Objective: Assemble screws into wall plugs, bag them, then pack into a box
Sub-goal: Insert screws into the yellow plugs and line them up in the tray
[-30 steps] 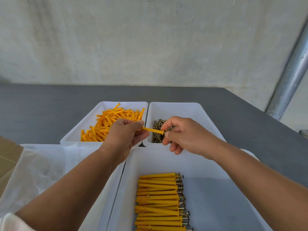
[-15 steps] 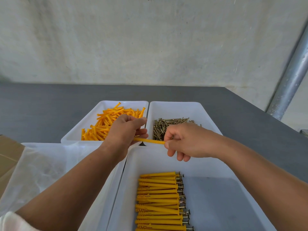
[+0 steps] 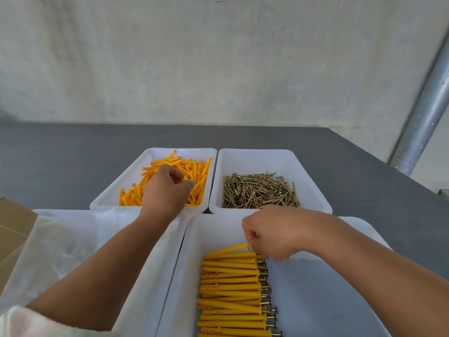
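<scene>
Fingers (image 3: 250, 235) of the right hand (image 3: 279, 233) pinched one end of a long yellow plastic wall plug (image 3: 228, 249). That end was hidden inside the grip, so whether a screw sat in it could not be told. The plug hung slightly tilted in the head view, its free tip pointing left and touching, or just above, the far end of the neat row of assembled yellow plugs with screw heads (image 3: 230, 288) in the near white plastic tray (image 3: 192, 239).

To do this step well, the plug should probably come down flat and parallel to the row, head end to the right like the others. The pinch is best let go only once the plug rests against its neighbour, so that the row is not knocked askew.

The left hand (image 3: 165, 190) hovered over the loose orange-yellow plugs (image 3: 200, 181) in the far white tray (image 3: 155, 152), fingers curled down and thumb drawn in towards them. Whether they already held a plug could not be told. Picking a single plug would keep the rhythm going.

Beside it, the heap of brass-coloured screws (image 3: 257, 193) filled its own white tray (image 3: 313, 188), untouched by either hand. Clear plastic bags (image 3: 68, 244) lay near left, beside a brown cardboard box (image 3: 12, 227), all on the dark grey tabletop (image 3: 60, 154).
</scene>
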`<state>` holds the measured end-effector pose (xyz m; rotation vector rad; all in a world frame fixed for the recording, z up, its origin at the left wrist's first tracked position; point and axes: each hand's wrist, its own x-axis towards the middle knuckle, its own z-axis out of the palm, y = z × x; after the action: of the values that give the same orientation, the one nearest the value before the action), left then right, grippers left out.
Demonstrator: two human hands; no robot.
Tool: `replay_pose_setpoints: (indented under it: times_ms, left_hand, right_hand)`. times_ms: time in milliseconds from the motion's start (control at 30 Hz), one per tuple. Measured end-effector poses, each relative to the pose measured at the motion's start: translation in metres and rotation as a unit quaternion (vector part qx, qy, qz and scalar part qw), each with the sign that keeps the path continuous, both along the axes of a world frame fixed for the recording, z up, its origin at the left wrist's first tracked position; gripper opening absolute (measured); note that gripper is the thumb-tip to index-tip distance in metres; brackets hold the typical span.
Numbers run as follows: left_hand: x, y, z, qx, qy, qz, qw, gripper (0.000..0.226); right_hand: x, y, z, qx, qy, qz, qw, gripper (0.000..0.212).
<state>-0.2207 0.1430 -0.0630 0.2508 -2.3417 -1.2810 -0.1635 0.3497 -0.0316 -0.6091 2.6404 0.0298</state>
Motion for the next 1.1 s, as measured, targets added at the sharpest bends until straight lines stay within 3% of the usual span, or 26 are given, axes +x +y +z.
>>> replay_pose_setpoints:
  times_ms: [100,267,500,633,767,900,1000,1100]
  left_hand:
    - [-0.001,-0.003,-0.005,-0.070,0.001,0.007,0.998,0.016]
    - [-0.002,-0.004,-0.010,-0.204,-0.023,0.001,0.979,0.013]
    - [-0.004,-0.003,-0.016,-0.311,-0.093,-0.052,0.944,0.039]
    - [-0.006,-0.003,-0.017,-0.354,-0.148,-0.072,0.921,0.047]
    - [-0.003,-0.003,-0.015,-0.456,-0.147,-0.111,0.871,0.039]
    - [-0.005,-0.005,-0.017,-0.472,-0.157,-0.124,0.858,0.045]
    - [-0.008,-0.005,-0.019,-0.445,-0.173,-0.128,0.869,0.060]
    - [-0.008,-0.005,-0.019,-0.447,-0.173,-0.142,0.866,0.062]
  right_hand:
    - [0.001,-0.004,-0.008,0.045,0.025,0.041,0.998,0.028]
    - [-0.002,-0.003,-0.016,0.038,0.079,0.059,0.994,0.024]
    - [-0.004,-0.003,-0.020,0.036,0.112,0.071,0.990,0.020]
    - [-0.012,0.003,-0.005,-0.074,0.188,0.043,0.978,0.023]
    - [-0.034,0.015,-0.006,-0.184,0.280,-0.041,0.941,0.032]
    - [-0.050,0.032,-0.025,-0.146,0.215,-0.108,0.959,0.049]
    - [-0.055,0.039,-0.031,-0.094,0.131,-0.148,0.976,0.068]
    - [-0.058,0.041,-0.034,-0.087,0.102,-0.161,0.978,0.082]
